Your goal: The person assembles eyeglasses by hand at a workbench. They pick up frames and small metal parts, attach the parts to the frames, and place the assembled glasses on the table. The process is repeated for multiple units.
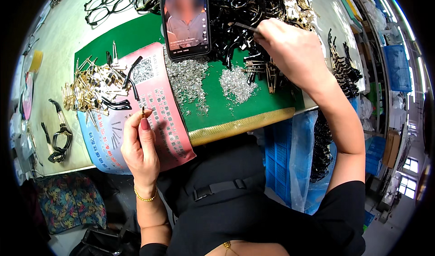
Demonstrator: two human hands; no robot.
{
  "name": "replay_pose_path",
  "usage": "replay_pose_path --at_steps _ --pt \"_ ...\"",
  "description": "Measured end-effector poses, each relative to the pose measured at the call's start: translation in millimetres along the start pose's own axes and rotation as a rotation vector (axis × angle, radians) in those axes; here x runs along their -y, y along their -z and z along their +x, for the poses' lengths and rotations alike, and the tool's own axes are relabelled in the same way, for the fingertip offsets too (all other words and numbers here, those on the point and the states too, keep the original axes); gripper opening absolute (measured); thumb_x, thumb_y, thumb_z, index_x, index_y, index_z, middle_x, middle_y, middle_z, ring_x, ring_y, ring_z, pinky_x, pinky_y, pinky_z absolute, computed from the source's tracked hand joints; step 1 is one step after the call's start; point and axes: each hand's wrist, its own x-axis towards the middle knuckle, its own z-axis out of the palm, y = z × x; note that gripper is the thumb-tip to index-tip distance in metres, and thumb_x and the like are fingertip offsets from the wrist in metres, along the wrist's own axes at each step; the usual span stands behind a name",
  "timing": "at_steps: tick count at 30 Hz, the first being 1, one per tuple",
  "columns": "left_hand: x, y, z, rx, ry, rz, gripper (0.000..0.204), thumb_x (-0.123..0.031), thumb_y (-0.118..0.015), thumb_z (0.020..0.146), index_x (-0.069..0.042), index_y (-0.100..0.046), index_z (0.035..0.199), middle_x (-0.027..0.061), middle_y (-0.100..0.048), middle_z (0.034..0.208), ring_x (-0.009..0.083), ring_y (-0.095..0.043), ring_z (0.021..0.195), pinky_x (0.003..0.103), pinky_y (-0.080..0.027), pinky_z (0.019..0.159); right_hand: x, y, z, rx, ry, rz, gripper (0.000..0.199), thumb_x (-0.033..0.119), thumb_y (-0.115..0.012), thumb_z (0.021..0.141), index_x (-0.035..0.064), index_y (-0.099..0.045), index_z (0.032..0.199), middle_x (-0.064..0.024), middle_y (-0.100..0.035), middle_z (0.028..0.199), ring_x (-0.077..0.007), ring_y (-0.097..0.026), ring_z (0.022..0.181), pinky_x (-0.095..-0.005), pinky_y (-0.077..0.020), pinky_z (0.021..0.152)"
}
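Note:
My left hand (141, 145) is closed in a pinch at the pink and blue printed sheet, its fingertips on a small gold and dark eyeglass part (143, 113). Just beyond those fingertips lie curved black eyeglass temples (132, 71). A heap of gold metal temple pieces (93, 86) spreads to the left of them. On the right, my right hand (290, 47) is closed round a thin dark tool, seemingly tweezers (244, 26), whose tip points left over black frames. Below its tip, tiny silver screws or pins (238, 84) lie piled on the green mat.
A phone (186, 20) stands at the back centre, before a tangled pile of black eyeglass frames (240, 4). More silver bits (186, 81) lie beside the printed sheet (174, 138). A gold strip (244, 125) edges the green mat. Blue crates (277, 158) stand below the table.

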Motion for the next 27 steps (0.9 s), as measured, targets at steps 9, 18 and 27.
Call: replay_pose_path --at_steps 9,18,27 --pt "0.8 -8.2 1.6 -0.019 -0.010 0.044 0.021 -0.008 -0.048 0.108 0.001 -0.061 0.122 -0.0035 -0.056 0.088 0.0009 -0.039 0.061 0.019 -0.031 0.054 22.9 -27.7 7.9 0.124 -0.095 0.029 0.026 0.009 -0.069 0.083 0.0124 -0.061 0.108 -0.0059 -0.061 0.089 -0.0261 -0.069 0.073 -0.0383 -0.0555 0.059" --pt "7.5 -7.4 -3.0 -0.056 -0.066 0.061 0.021 -0.008 -0.050 0.107 0.002 -0.062 0.121 -0.0022 -0.058 0.090 0.0016 -0.041 0.062 0.018 -0.033 0.056 11.9 -16.2 10.9 -0.002 0.026 -0.029 0.009 0.022 -0.060 0.092 0.0129 -0.061 0.092 -0.0027 -0.059 0.082 -0.0190 -0.069 0.073 -0.0335 -0.0531 0.056" --pt "-5.3 -6.7 3.6 -0.037 -0.040 0.017 0.020 -0.007 -0.051 0.106 0.003 -0.063 0.119 -0.0002 -0.060 0.079 0.0027 -0.046 0.060 0.020 -0.038 0.056 2.2 -0.1 8.7 -0.123 0.005 -0.023 0.012 0.023 -0.065 0.091 0.0129 -0.058 0.090 -0.0031 -0.057 0.080 -0.0206 -0.068 0.073 -0.0332 -0.0517 0.054"
